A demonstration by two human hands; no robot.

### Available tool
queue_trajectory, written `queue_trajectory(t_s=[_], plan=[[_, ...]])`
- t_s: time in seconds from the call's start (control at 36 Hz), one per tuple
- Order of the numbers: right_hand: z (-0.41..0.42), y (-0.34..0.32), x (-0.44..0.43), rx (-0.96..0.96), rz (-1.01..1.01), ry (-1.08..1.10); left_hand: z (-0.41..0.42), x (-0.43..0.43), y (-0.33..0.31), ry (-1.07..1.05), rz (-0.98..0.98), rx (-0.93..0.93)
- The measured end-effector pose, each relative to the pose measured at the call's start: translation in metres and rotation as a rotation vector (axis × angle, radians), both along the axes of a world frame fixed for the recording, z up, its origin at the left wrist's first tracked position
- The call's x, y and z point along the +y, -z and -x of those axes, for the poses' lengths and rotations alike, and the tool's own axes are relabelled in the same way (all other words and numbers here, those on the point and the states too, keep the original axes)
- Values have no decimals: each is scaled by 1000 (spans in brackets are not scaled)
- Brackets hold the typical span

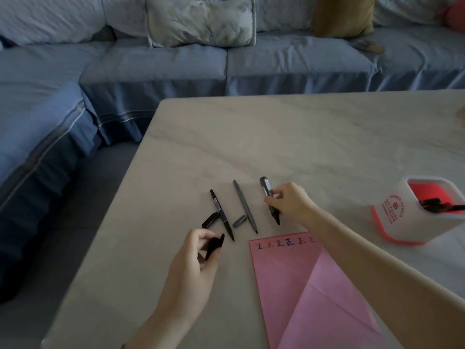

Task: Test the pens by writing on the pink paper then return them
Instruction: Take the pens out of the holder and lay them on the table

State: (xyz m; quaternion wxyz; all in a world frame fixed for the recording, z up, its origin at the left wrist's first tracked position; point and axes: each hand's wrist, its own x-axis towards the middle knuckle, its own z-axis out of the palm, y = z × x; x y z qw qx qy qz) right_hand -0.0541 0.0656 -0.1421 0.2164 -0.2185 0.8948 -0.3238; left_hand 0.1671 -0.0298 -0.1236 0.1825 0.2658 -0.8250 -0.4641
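My right grip (289,200) pinches a thick black marker (266,191) just above the worktop (276,134). My left grip (196,260) pinches a black cap (215,244). The white-and-red pen holder (392,222) on the right holds a few dark pens (436,204) — the pink paper (289,285) lies flat between my arms, marked along its top.

Table (302,137): bare marble from far edge down to the pen row; free passage. Strip ahead of pink paper (281,285) blocked: 3 uncapped pens side by side, thin black pen (221,214), grey pen (244,205), thick marker (265,186) gripped by right hand (289,200). Black cap (210,219) lies just left of the row; grey cap (239,221) fills 1 gap. Left hand (191,268), pinching another cap (215,244), occupies the near-left approach. Pen holder (395,222) stands right, well apart; open lane beside it.
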Motion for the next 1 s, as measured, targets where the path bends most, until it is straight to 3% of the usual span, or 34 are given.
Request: queue_trajectory(t_s=[0.25, 0.44, 0.58, 0.78, 0.83, 1.0], plan=[[-7, 9, 1, 92, -47, 139, 59, -6, -5, 61, 191, -27], [-14, 18, 4, 31, 101, 233, 119, 0, 7, 157, 422, -314], [-11, 13, 13, 47, 146, 214, 144, 12, 17, 177, 496, -407], [-20, -3, 42, 83, 144, 185, 138, 18, 14, 203, 488, -300], [-25, -20, 64, 160, 160, 171, 133, 20, 9, 224, 493, -248], [-25, -65, 149, 738, 164, 327, 112, 35, 0, 409, 586, -88]])
